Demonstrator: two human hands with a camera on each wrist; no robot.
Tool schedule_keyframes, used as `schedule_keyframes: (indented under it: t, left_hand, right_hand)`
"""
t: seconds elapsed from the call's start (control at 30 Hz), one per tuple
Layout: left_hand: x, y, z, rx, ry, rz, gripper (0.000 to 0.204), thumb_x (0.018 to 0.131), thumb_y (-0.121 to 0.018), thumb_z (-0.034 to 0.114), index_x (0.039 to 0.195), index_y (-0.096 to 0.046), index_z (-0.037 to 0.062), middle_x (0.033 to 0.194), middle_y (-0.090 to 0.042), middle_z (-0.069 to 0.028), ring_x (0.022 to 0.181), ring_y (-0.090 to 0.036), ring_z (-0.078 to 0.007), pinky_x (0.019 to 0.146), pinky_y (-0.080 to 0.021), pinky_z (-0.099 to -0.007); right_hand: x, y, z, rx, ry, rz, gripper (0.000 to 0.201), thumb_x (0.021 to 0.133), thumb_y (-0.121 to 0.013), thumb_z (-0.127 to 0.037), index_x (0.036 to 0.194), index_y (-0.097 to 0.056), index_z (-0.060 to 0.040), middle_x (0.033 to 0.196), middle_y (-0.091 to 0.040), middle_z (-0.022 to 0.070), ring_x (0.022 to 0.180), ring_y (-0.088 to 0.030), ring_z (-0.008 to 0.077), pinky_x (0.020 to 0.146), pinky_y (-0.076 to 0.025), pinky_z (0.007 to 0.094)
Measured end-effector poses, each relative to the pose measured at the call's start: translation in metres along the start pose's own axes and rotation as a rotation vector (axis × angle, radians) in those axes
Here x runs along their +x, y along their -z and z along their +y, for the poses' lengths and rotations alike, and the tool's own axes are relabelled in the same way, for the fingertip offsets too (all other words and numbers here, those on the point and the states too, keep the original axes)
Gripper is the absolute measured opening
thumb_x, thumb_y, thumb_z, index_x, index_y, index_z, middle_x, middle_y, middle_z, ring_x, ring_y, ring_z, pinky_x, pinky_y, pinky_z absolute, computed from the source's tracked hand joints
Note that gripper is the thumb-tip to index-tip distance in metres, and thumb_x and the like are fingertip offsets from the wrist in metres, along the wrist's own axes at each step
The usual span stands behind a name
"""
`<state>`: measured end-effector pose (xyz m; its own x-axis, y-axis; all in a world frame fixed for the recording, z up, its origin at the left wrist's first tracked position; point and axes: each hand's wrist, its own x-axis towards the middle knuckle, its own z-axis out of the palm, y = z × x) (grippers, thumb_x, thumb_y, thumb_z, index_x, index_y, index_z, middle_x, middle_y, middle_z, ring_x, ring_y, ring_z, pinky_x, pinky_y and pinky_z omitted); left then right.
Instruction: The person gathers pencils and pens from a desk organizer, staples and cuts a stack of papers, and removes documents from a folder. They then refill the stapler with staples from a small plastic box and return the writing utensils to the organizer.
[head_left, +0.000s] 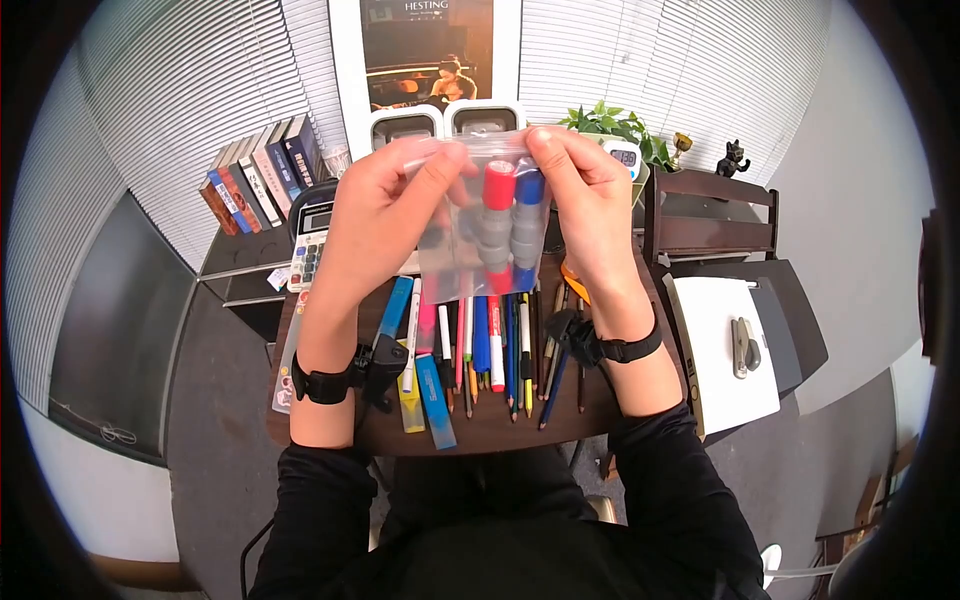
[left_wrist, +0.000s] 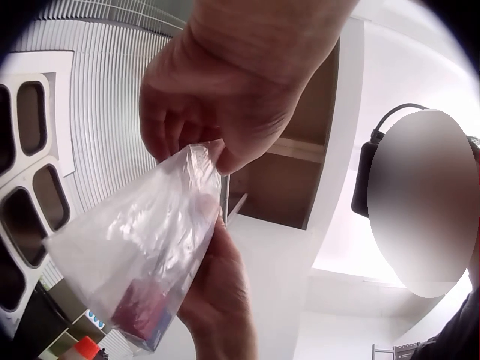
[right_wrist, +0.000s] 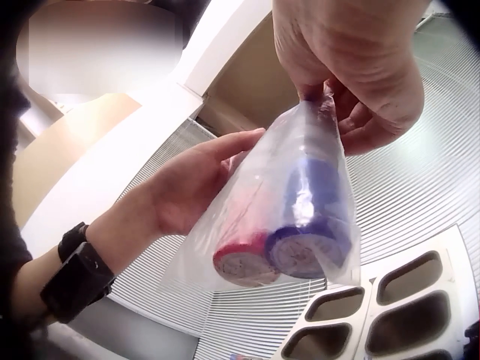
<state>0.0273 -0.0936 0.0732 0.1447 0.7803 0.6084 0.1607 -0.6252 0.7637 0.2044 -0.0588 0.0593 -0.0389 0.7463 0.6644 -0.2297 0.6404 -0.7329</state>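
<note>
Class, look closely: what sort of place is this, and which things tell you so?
Probably an office or study corner, though I can't be certain: many pens lie spread on a table, and a calculator and a row of books stand at the left.

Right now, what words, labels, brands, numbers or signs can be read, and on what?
"HESTING": top of the poster; the line beneath is too small.
Books: spine characters, too small.
White digital display: digits, too blurred.
Calculator: key markings, too small.
Lowest blue case in the head view: lettering, too small.
Red marker and blue marker in the clear bag: end marks, unreadable.
</note>
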Motion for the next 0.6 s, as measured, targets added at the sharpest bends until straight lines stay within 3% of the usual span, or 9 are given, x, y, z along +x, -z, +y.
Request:
schedule_keyframes:
  t: [0.07, 0.13, 0.17, 0.23, 0.27, 0.37, 0.47, 0.6]
  left_hand:
    - [0.000, 0.000, -0.002, 0.016, 0.005, 0.055, 0.023, 0.094, -0.059, 0.023, 0.091, -0.066, 0.0010, 0.068, -0.060, 0.0003, 0.057, -0.049, -0.0037, 0.051, -0.040, -0.0190]
    - [-0.001, 0.000, -0.001, 0.024, -0.015, 0.076, 0.022, 0.093, -0.059, 0.021, 0.090, -0.066, 0.0009, 0.067, -0.059, 0.0009, 0.056, -0.049, -0.0035, 0.051, -0.039, -0.0188]
    - [-0.002, -0.001, -0.001, 0.031, -0.034, 0.095, 0.021, 0.093, -0.059, 0.020, 0.089, -0.066, 0.0008, 0.065, -0.058, 0.0015, 0.056, -0.049, -0.0033, 0.050, -0.039, -0.0187]
    - [-0.003, -0.007, 0.000, 0.024, -0.078, 0.157, 0.020, 0.093, -0.060, 0.019, 0.088, -0.066, 0.0010, 0.066, -0.058, 0.0018, 0.057, -0.049, -0.0027, 0.050, -0.038, -0.0185]
    - [-0.003, -0.010, 0.000, 0.017, -0.118, 0.220, 0.019, 0.093, -0.061, 0.018, 0.088, -0.066, 0.0011, 0.066, -0.058, 0.0022, 0.057, -0.049, -0.0022, 0.050, -0.038, -0.0182]
    - [-0.005, -0.009, -0.002, 0.081, -0.159, 0.193, 0.018, 0.092, -0.062, 0.018, 0.089, -0.067, 0.0011, 0.068, -0.060, 0.0021, 0.059, -0.050, -0.0013, 0.051, -0.037, -0.0177]
    - [-0.006, -0.012, 0.002, 0.053, -0.110, 0.193, 0.017, 0.090, -0.064, 0.017, 0.092, -0.069, 0.0015, 0.071, -0.061, 0.0020, 0.060, -0.049, -0.0005, 0.050, -0.037, -0.0178]
    - [-0.003, -0.012, -0.001, 0.019, -0.063, 0.173, 0.015, 0.089, -0.066, 0.015, 0.094, -0.070, 0.0019, 0.074, -0.062, 0.0014, 0.064, -0.052, -0.0004, 0.053, -0.039, -0.0171]
  right_hand:
    - [0.000, 0.002, -0.003, -0.022, 0.007, -0.022, 0.026, 0.093, -0.061, -0.023, 0.097, -0.070, 0.0013, 0.082, -0.065, 0.0007, 0.077, -0.055, 0.0041, 0.068, -0.045, 0.0211]
    - [0.000, 0.005, -0.007, 0.008, -0.165, -0.071, 0.023, 0.092, -0.063, -0.021, 0.099, -0.069, 0.0001, 0.086, -0.066, 0.0010, 0.080, -0.056, 0.0048, 0.071, -0.046, 0.0219]
    - [0.000, 0.003, -0.009, 0.008, -0.163, -0.070, 0.023, 0.092, -0.063, -0.021, 0.099, -0.069, 0.0001, 0.086, -0.066, 0.0010, 0.080, -0.056, 0.0048, 0.071, -0.046, 0.0219]
    - [-0.002, -0.002, -0.011, 0.290, -0.274, -0.134, 0.023, 0.090, -0.065, -0.021, 0.104, -0.066, -0.0016, 0.090, -0.065, 0.0004, 0.082, -0.056, 0.0054, 0.072, -0.046, 0.0226]
    - [-0.003, -0.005, -0.009, 0.290, -0.273, -0.137, 0.023, 0.090, -0.065, -0.021, 0.104, -0.066, -0.0016, 0.090, -0.065, 0.0004, 0.082, -0.056, 0.0054, 0.072, -0.046, 0.0226]
    - [-0.006, -0.011, -0.008, 0.259, -0.208, -0.246, 0.024, 0.087, -0.068, -0.018, 0.104, -0.063, -0.0020, 0.088, -0.064, 0.0012, 0.079, -0.057, 0.0065, 0.071, -0.045, 0.0226]
    - [-0.005, -0.006, -0.006, 0.312, -0.282, -0.212, 0.020, 0.086, -0.069, -0.016, 0.099, -0.063, -0.0021, 0.082, -0.062, 0.0013, 0.075, -0.056, 0.0067, 0.069, -0.045, 0.0225]
    - [-0.004, -0.004, -0.004, 0.295, -0.237, -0.166, 0.016, 0.085, -0.068, -0.014, 0.094, -0.063, -0.0025, 0.078, -0.061, 0.0000, 0.072, -0.055, 0.0063, 0.066, -0.044, 0.0222]
